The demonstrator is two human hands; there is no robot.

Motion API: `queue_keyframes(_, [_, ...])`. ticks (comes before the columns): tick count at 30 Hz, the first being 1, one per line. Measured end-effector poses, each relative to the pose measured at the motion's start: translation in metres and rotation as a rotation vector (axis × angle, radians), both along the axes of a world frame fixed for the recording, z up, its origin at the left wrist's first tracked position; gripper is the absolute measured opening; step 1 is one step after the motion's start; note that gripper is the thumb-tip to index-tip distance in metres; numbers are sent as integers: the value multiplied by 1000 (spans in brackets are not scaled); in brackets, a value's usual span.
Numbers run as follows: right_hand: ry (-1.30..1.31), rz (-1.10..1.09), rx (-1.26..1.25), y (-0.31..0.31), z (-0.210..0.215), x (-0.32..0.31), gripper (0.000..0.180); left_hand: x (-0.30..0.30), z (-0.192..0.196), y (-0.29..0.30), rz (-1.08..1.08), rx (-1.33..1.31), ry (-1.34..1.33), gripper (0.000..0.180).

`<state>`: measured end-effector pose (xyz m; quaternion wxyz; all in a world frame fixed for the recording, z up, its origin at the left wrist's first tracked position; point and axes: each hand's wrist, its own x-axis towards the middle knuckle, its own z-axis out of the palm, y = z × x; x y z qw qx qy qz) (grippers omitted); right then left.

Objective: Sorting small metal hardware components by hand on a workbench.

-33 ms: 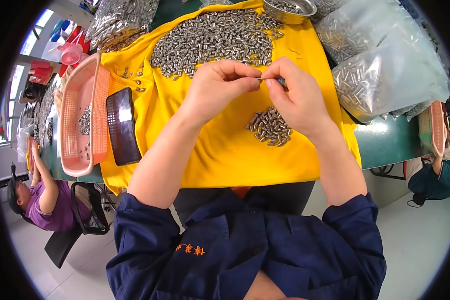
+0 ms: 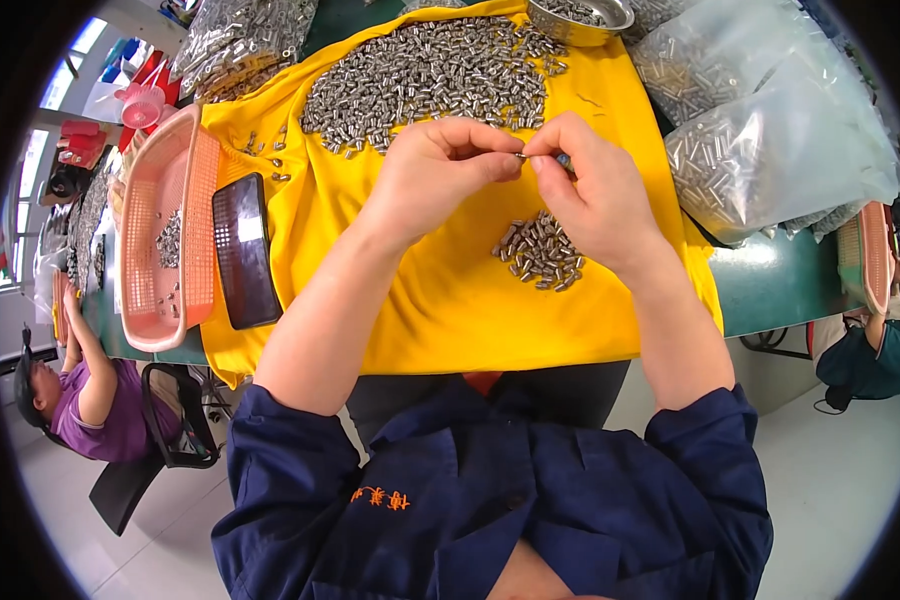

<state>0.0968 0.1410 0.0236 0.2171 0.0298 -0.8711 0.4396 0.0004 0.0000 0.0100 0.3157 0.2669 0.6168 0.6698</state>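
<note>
My left hand [image 2: 450,165] is closed in a pinch, its thumb and forefinger meeting at a tiny dark metal piece [image 2: 522,156]. From the other side my right hand [image 2: 592,185] pinches close to the same spot. A slim object with a bluish part [image 2: 564,161] shows among the right fingers; its kind is mostly hidden. Beyond both hands spreads a large heap of small metal cylinders [image 2: 430,80] on a yellow cloth [image 2: 420,330]. A smaller pile of the same cylinders [image 2: 538,252] lies nearer me, below the right hand.
To the left lie a black phone [image 2: 242,250] and a pink plastic basket [image 2: 202,240] with some parts inside. A metal bowl [image 2: 582,32] of parts stands at the back. Clear bags of cylinders [image 2: 735,165] crowd the right. Other people [image 2: 110,400] sit on both sides.
</note>
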Motion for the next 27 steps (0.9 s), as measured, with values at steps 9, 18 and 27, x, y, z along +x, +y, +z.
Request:
queue_keyframes(9, [-18,-85,-28,7,-2,-2,7,-12,-11,-5,98,-242,297,14])
queue_keyframes(18, [16,-78,-106,11,-6,-4,10,-2,-10,-3,6,-219,578,16])
queue_keyframes(27, [-28,-22,-237,8,-6,-4,10,-5,-13,-3,41,50,34,16])
